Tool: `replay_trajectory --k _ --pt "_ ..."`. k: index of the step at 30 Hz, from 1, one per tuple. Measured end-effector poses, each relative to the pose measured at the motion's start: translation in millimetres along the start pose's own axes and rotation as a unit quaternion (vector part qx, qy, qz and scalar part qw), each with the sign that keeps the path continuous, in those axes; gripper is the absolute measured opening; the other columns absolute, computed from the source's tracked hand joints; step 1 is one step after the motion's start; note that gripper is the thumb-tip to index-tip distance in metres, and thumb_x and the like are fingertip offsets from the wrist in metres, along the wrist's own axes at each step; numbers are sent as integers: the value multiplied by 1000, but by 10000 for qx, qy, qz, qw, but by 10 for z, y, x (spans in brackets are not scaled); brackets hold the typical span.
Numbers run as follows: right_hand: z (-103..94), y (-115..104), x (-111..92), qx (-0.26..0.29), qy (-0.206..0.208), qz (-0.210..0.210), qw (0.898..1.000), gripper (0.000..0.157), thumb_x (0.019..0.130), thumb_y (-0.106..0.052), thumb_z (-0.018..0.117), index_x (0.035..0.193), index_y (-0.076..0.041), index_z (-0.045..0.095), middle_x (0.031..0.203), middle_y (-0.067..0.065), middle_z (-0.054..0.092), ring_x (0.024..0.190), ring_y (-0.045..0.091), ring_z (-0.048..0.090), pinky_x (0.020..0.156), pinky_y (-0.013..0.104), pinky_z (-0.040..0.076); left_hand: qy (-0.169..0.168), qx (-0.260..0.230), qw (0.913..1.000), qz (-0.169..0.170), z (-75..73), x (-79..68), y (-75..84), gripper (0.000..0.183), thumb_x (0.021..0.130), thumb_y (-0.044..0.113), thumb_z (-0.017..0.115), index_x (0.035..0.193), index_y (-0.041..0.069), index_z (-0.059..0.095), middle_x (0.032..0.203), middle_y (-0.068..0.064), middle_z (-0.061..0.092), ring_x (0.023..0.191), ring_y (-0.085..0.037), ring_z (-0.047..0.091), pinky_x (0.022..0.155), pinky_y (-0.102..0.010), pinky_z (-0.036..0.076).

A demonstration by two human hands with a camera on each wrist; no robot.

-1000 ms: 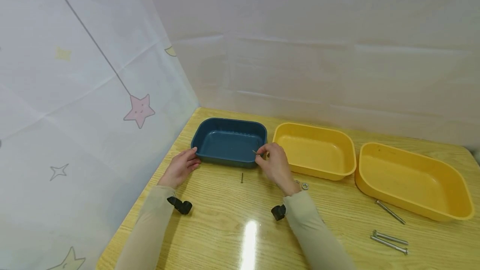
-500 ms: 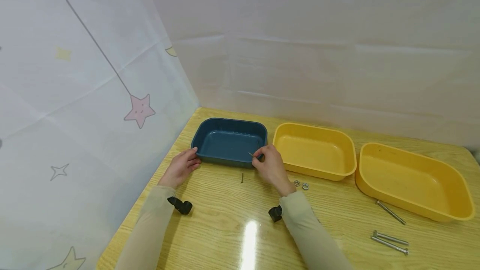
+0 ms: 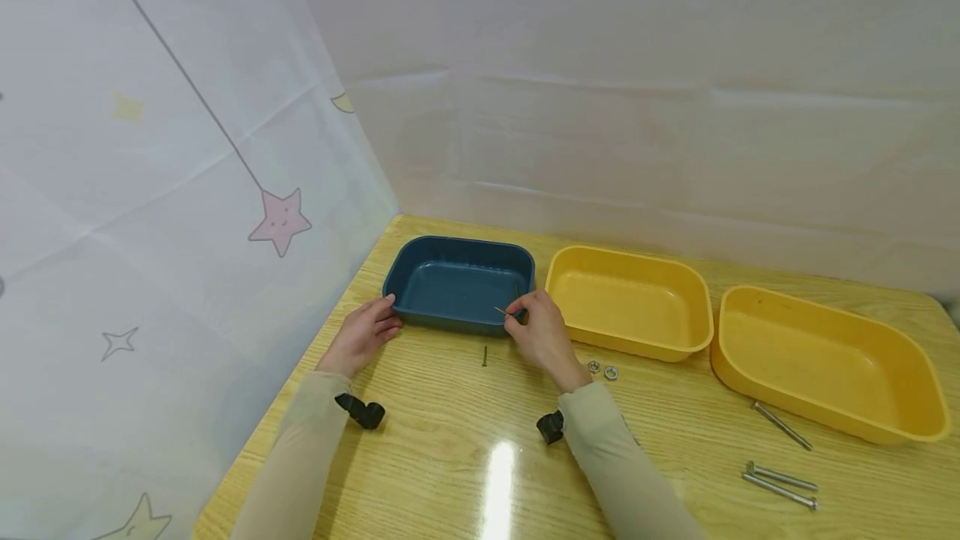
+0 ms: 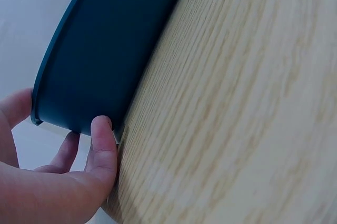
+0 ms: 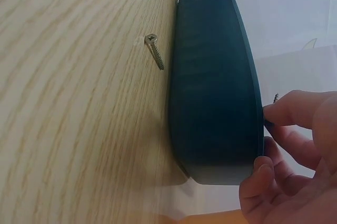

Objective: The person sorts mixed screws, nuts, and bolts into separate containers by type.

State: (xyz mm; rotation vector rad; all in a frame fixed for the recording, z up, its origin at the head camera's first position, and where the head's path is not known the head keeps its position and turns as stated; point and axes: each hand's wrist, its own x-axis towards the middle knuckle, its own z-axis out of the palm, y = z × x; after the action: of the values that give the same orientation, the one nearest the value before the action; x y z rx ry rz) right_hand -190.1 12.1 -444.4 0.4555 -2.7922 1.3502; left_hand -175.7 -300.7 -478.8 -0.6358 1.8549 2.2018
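Observation:
My left hand [image 3: 360,336] grips the front left corner of the blue tray [image 3: 457,322], fingertips at the rim and thumb against the outer wall [image 4: 105,50]. Over the front right corner, my right hand [image 3: 542,332] pinches a thin screw [image 3: 500,310] between thumb and index finger. Its pointed end sticks out over the tray; the fingers hide the head. In the right wrist view the other fingers of the right hand [image 5: 295,166] lie at the tray's rim. Another screw [image 3: 517,291] is inside the tray near its right wall. One more screw [image 5: 155,51] lies on the table before the tray.
Two yellow trays [image 3: 637,343] [image 3: 825,415] stand in a row to the right. Two nuts [image 3: 594,367] [image 3: 611,373] lie by my right wrist. Several long bolts [image 3: 780,425] lie on the wooden table [image 3: 420,457] at the right. A printed cloth [image 3: 187,273] hangs at the left.
My right hand has shifted slightly left and towards me, taking the pinched screw farther over the blue tray. Both nuts have come into view beside the wrist. The left hand stays put.

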Motion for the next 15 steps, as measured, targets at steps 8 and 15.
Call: replay_trajectory --k 8,15 --pt "5 -1 5 -73 -111 46 9999 8 91 -17 65 93 -11 70 106 9 57 83 22 50 77 34 44 -7 24 10000 18 12 -28 6 64 99 38 53 147 7 24 125 -4 38 99 -15 53 93 -26 48" --pt "5 17 9 -112 -126 19 9999 10 91 -17 63 93 -11 71 106 9 57 89 24 52 81 37 45 -13 53 10000 12 11 -28 13 69 98 40 53 150 8 21 135 -7 34 102 -15 51 95 -26 47"
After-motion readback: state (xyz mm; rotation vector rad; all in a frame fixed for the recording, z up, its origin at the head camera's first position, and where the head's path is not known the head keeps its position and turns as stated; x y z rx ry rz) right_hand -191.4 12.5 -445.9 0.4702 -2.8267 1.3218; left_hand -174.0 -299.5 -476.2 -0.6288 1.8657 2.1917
